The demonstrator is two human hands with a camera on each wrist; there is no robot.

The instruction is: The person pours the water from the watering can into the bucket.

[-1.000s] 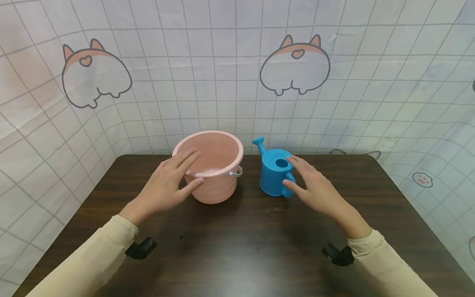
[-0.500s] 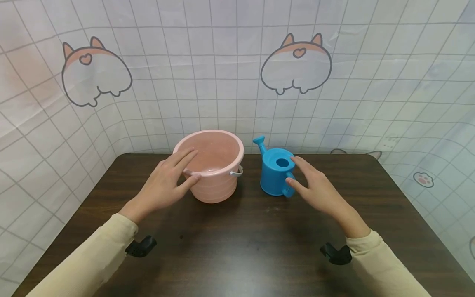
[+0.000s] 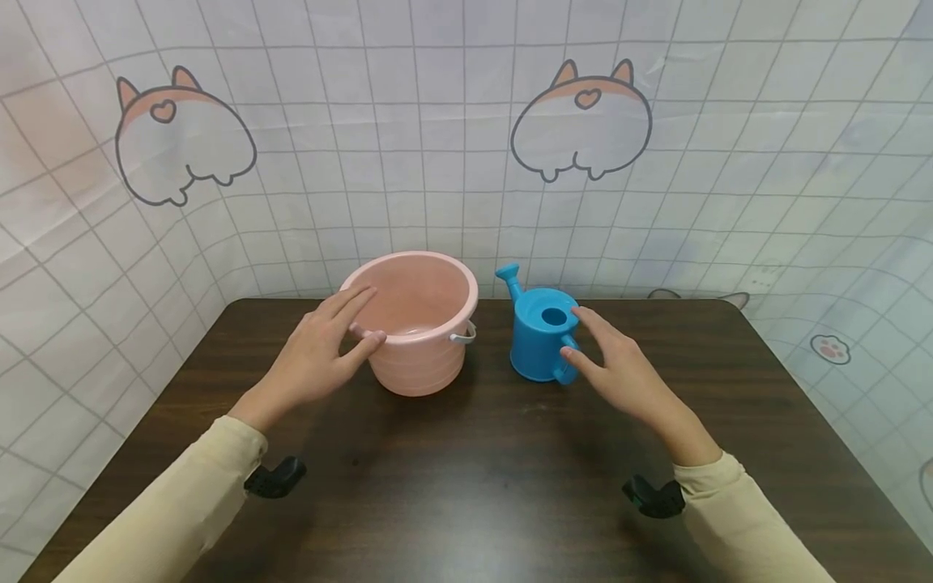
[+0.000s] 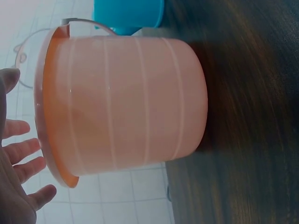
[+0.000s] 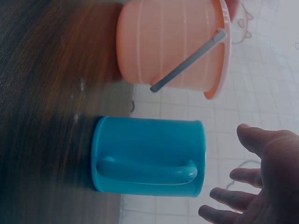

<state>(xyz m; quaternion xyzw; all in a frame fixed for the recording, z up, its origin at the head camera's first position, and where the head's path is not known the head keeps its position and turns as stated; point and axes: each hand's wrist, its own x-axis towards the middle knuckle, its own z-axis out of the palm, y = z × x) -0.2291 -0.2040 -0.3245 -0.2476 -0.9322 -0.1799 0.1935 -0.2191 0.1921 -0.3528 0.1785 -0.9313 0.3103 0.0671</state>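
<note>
A pink bucket (image 3: 419,364) stands upright left of the middle of the table, its grey handle (image 5: 189,60) hanging down on the right side. My left hand (image 3: 313,352) is stretched out over the bucket's left rim, fingers spread and holding nothing. In the left wrist view those fingertips come right up to the rim. Right of the bucket stands a blue watering can (image 3: 535,348), spout to the back left and its own handle (image 5: 147,172) toward me. Beside that handle hovers my right hand (image 3: 623,372), fingers spread, with a gap to the can in the right wrist view.
Both things stand near the back edge of a dark wooden table (image 3: 452,486). Behind it hangs a white grid-patterned cloth (image 3: 394,129) with cartoon animal prints. A black wrist device (image 3: 277,478) sits below the left sleeve, another black device (image 3: 656,495) by the right one.
My left hand has drawn slightly left and back along the bucket's rim. The right hand has shifted a little right, off the watering can. Bucket and can stay in place.
</note>
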